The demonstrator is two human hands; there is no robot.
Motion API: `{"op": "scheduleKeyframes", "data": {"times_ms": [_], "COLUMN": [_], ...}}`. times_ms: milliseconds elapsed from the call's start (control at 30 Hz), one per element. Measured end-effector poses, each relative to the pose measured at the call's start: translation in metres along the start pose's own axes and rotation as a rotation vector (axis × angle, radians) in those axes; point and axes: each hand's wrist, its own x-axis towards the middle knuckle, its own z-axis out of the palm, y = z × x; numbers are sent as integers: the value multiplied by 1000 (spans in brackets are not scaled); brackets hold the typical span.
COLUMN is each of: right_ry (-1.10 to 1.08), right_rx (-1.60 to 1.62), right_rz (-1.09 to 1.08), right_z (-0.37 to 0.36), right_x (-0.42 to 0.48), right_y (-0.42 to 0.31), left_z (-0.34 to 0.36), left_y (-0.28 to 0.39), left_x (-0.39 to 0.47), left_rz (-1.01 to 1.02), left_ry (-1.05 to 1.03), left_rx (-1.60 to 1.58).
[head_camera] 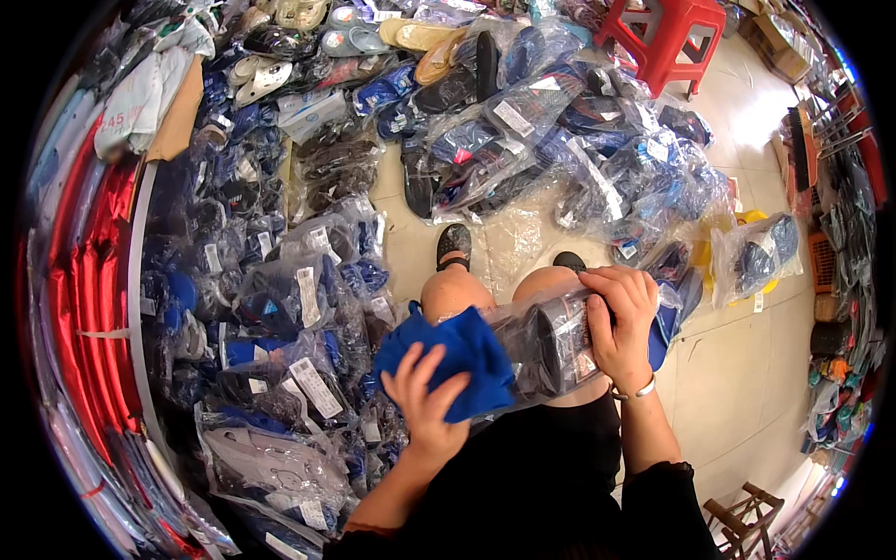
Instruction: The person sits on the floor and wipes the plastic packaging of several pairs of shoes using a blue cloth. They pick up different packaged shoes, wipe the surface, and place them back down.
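Across my lap lies a clear plastic bag with dark slippers [555, 348] inside. My right hand [619, 315] grips the bag's right end, with the fingers over its top edge. A crumpled blue cloth [469, 357] rests on the left part of the bag. My left hand [427, 392] is on this cloth, its fingers spread over the near side; the thumb and palm are partly hidden. Just beyond my knees more bagged slippers [518, 119] lie heaped on the floor. To my left are rows of bagged footwear [308, 294], many with white labels.
A red plastic stool [661, 42] stands at the upper right. On the tiled floor to my right lies a bagged blue pair [766, 248] over something yellow. Red foil-like packages [91, 301] line the far left. A brush [801, 147] and a small wooden stool [745, 514] are at right.
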Motion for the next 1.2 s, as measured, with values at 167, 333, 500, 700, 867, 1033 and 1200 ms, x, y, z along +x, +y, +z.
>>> {"op": "scheduleKeyframes", "data": {"times_ms": [167, 333, 500, 700, 867, 1033, 1200], "right_ry": [15, 12, 22, 29, 81, 105, 229], "right_rx": [9, -1, 2, 21, 38, 47, -121], "right_rz": [11, -10, -16, -48, -4, 68, 93], "right_z": [0, -5, -1, 4, 0, 0, -3], "right_x": [-3, -4, -1, 0, -7, -8, -9], "right_y": [0, 0, 4, 0, 5, 7, 6], "left_z": [12, -6, -16, 19, 20, 22, 10], "left_y": [12, -55, -40, 31, 7, -11, 36], "left_x": [22, -7, 4, 47, 86, 107, 51], "left_rz": [180, -158, -90, 301, 75, 7, 555], "left_ry": [-144, 11, -2, -187, -253, -236, -371], "left_rx": [150, -65, 21, 60, 38, -159, -36]}}
